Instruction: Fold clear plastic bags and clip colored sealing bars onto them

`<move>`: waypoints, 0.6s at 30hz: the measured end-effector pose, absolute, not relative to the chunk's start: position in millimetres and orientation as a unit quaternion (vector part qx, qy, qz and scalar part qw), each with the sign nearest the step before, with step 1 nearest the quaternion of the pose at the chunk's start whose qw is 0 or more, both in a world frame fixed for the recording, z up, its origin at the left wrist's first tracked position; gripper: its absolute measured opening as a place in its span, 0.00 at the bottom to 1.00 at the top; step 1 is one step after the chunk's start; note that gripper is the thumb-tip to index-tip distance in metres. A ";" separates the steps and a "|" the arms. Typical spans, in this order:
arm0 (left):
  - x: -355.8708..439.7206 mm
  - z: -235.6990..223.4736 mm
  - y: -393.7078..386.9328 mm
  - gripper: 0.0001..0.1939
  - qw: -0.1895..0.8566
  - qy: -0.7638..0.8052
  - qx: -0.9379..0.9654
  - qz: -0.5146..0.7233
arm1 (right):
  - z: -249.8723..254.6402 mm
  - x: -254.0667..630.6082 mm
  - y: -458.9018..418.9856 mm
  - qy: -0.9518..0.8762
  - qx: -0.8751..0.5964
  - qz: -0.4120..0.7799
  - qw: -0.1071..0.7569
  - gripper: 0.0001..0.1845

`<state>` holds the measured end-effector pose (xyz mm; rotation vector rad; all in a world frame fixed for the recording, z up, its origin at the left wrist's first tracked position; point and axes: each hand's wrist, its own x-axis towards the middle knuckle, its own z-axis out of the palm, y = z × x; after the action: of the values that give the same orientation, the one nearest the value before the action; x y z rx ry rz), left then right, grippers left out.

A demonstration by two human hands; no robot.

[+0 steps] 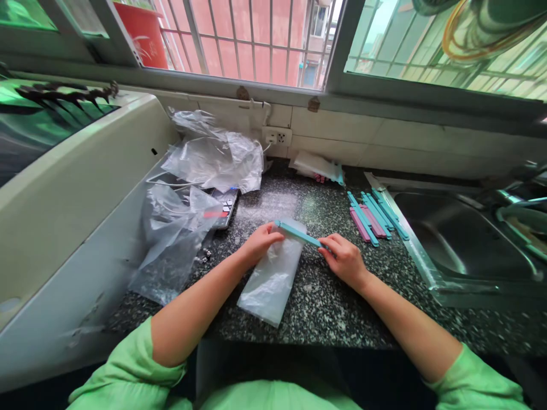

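Note:
A narrow teal plastic strip (299,234) spans the space between my two hands, tilted slightly down to the right. My left hand (261,244) pinches near its left end, fingers closed; whether the bag's edge is also in that pinch, I cannot tell. The right end is gripped by the closed fingers of my right hand (345,261). Beneath the strip a clear, flat plastic bag (270,282) lies on the counter. Further right, several loose teal strips (390,213) and pink strips (359,223) lie in a pile beside the sink.
Crumpled clear plastic (222,156) and another plastic bag (171,245) cover the left side, near a phone (228,208). A packet (318,167) lies at the back wall below a socket (277,136). A metal sink (453,239) bounds the right, a white appliance (85,159) the left.

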<state>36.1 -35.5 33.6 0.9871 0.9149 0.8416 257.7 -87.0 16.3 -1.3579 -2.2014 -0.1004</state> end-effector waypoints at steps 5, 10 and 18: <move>35.5 34.2 -35.7 0.13 0.718 0.394 0.404 0.407 | 17.7 257.9 -89.1 -0.818 -0.514 -0.057 0.251 0.10; 36.7 29.8 -34.4 0.23 0.754 0.385 0.355 0.397 | 17.3 255.5 -90.4 -0.824 -0.510 -0.072 0.235 0.10; 36.7 20.1 -30.2 0.23 0.662 0.418 0.449 0.431 | 18.2 258.7 -90.2 -0.830 -0.497 -0.093 0.234 0.10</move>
<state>36.7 -30.2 20.1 1.0147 0.9461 0.9751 258.7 -90.2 18.2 -1.3640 -2.2790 -0.2563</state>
